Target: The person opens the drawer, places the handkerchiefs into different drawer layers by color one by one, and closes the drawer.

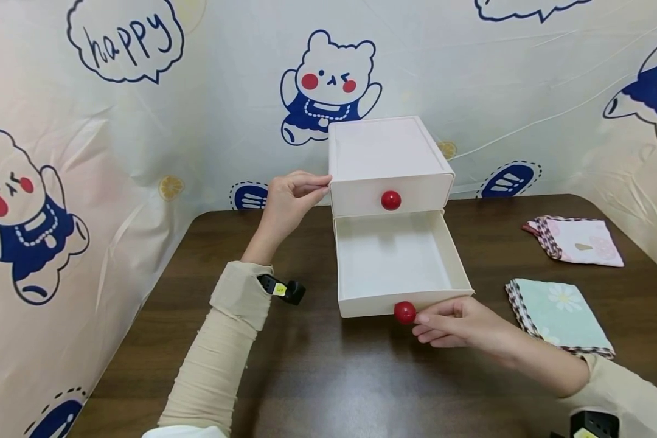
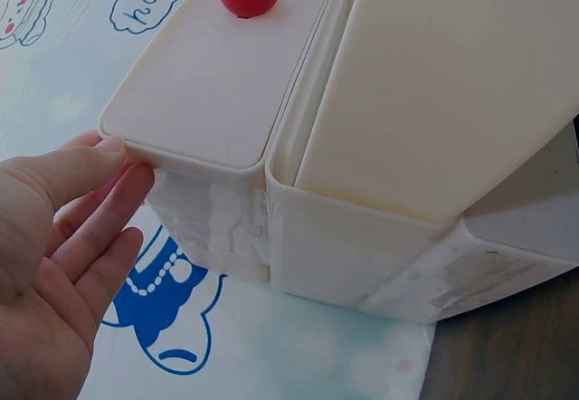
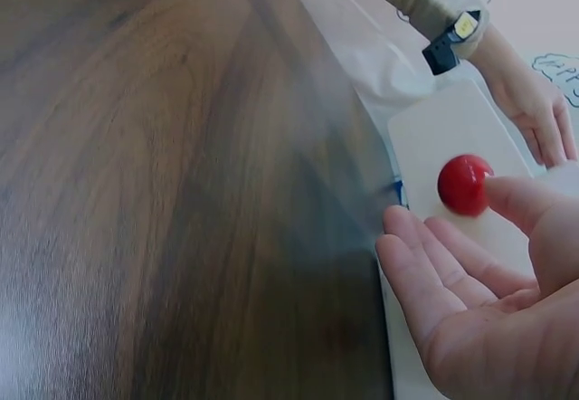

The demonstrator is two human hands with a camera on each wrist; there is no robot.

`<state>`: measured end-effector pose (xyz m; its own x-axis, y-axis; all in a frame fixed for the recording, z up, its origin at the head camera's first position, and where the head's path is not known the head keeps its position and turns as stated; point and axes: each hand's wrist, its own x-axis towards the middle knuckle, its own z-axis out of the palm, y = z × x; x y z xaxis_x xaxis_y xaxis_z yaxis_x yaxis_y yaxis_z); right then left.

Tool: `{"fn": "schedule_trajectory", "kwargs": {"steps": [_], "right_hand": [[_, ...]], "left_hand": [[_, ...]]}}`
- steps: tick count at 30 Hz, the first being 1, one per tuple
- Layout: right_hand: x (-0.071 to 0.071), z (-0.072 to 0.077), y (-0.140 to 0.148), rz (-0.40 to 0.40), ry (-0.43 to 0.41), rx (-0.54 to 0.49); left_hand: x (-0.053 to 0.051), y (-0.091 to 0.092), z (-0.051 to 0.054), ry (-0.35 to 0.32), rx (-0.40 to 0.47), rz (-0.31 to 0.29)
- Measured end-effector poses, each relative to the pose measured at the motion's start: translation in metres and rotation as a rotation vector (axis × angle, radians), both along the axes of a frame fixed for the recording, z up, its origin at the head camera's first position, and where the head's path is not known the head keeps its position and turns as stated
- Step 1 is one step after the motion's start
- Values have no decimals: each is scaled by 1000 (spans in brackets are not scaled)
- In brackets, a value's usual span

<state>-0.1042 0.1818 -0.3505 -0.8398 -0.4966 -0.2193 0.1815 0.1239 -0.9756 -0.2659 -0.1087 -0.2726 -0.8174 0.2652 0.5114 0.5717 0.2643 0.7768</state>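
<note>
A white two-drawer storage box (image 1: 391, 149) stands on the table, with its lower drawer (image 1: 391, 255) pulled out and the bare inside showing. My left hand (image 1: 290, 204) touches the upper front left corner of the box with thumb and straight fingertips; the left wrist view shows the thumb (image 2: 86, 160) at that corner. Below the lower drawer's front edge is my right hand (image 1: 460, 325), its thumb tip against the red round knob (image 1: 405, 312). In the right wrist view, its other fingers (image 3: 434, 273) extend apart from the knob. The upper drawer (image 1: 356, 198) is pushed in and has a red knob (image 1: 391, 200).
Two folded cloths lie to the right: a pink-and-white one (image 1: 583, 243) farther back and a light green flowered one (image 1: 566, 313) close to the right forearm. Behind the dark wooden table (image 1: 317, 377) hangs a printed curtain (image 1: 224, 109).
</note>
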Motion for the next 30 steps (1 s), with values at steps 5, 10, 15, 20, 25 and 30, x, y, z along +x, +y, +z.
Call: {"fn": "schedule_trajectory", "kwargs": {"steps": [5, 10, 15, 20, 25, 30], "right_hand": [[0, -1, 10, -2, 8, 12], [1, -2, 20, -7, 2, 29], [3, -1, 31, -8, -3, 39], [3, 0, 42, -25, -14, 42], [2, -1, 52, -49, -13, 50], [0, -1, 60, -45, -5, 42]], "left_hand": [[0, 0, 0, 6, 4, -6], [1, 0, 0, 6, 0, -4], [1, 1, 0, -1, 2, -2], [13, 4, 10, -12, -7, 4], [26, 7, 21, -6, -27, 12], [28, 7, 22, -7, -26, 10]]}}
